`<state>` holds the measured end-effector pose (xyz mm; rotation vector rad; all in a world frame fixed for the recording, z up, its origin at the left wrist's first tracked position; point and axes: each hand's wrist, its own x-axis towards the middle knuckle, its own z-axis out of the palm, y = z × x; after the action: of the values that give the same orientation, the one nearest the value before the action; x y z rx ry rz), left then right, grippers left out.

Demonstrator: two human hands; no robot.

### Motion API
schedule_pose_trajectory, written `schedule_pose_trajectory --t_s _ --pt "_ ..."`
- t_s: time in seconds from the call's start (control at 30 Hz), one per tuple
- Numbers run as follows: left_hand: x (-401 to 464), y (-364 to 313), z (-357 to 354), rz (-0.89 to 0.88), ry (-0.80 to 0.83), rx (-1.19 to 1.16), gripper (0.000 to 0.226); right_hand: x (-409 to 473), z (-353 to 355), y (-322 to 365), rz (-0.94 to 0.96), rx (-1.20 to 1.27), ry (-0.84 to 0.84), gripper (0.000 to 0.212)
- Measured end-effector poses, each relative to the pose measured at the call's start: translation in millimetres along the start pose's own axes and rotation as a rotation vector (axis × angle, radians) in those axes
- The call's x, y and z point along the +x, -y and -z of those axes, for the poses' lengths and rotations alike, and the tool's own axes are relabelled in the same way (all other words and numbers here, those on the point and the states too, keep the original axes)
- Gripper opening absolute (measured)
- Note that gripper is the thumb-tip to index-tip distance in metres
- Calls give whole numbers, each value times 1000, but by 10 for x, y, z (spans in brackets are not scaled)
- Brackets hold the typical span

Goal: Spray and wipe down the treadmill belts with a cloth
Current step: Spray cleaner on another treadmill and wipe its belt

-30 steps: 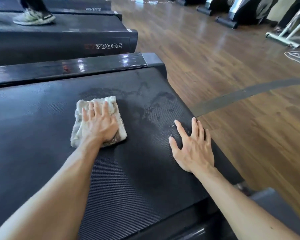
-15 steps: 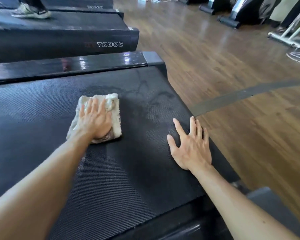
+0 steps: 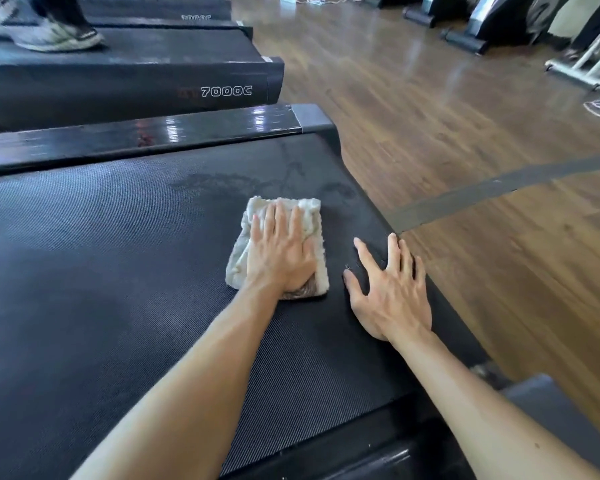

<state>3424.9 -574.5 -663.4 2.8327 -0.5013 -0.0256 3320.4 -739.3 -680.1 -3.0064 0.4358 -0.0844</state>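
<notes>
A black textured treadmill belt (image 3: 118, 278) fills most of the head view. A folded off-white cloth (image 3: 309, 211) lies on it near its rear end. My left hand (image 3: 279, 252) presses flat on the cloth, fingers straight. My right hand (image 3: 390, 292) rests flat on the belt just right of the cloth, fingers spread, near the belt's right edge. Damp streaks (image 3: 229, 183) show on the belt beyond the cloth. No spray bottle is in view.
A glossy black side rail (image 3: 153, 133) borders the belt's far side. Beyond it stands another treadmill marked 7000C (image 3: 226, 91), with a person's white shoe (image 3: 58, 38) on its belt. Wooden floor (image 3: 465, 168) lies to the right, with other gym machines (image 3: 492, 26) at the back.
My left hand has slid the cloth to the right across the belt, close to my right hand. My right hand has stayed flat in place.
</notes>
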Motion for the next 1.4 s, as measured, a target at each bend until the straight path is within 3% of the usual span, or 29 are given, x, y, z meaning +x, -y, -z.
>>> schedule_pose_trajectory --t_s 0.1,0.17,0.27,0.37,0.43,0.53,0.67,0.73,0.8,0.87,1.0,1.13,1.23,1.33,1.4 --pt "-42 128 133 23 85 -121 69 5 35 -21 -5 28 25 65" --pt "-159 256 347 43 96 -330 67 33 101 -6 -50 81 89 59" --pt "-346 755 575 75 -137 -359 57 179 303 289 -190 221 53 53" --pt "-377 1466 632 177 -173 -129 52 259 379 946 109 193 -91 67" --pt "-338 1912 654 272 -149 -51 55 237 265 1390 362 159 -57 68" --pt "-285 2420 691 375 -121 57 62 277 25 1727 295 80 152 75" --pt "-230 2670 563 427 -111 67 69 924 -80 1933 175 32 25 68" --pt "-198 2660 530 432 -131 69 73 1436 -57 2194 139 73 51 67" --pt "-189 2674 512 440 -146 69 75 1809 -152 2660 213 56 81 62" --pt "-185 2702 509 445 -153 81 76 1885 -253 3060 412 50 96 61" --pt "-156 2733 506 435 -145 102 76 1642 -250 2623 607 74 111 57" --pt "-145 2714 492 428 -145 113 76 2108 -137 1953 280 88 85 51" --pt "-149 2708 482 432 -159 103 76 2352 -31 2485 99 105 56 36" --pt "-149 2707 499 419 -159 111 76 2317 -146 3204 382 72 105 52" --pt "-169 2730 505 417 -163 117 76 2182 -268 3328 582 82 187 57"
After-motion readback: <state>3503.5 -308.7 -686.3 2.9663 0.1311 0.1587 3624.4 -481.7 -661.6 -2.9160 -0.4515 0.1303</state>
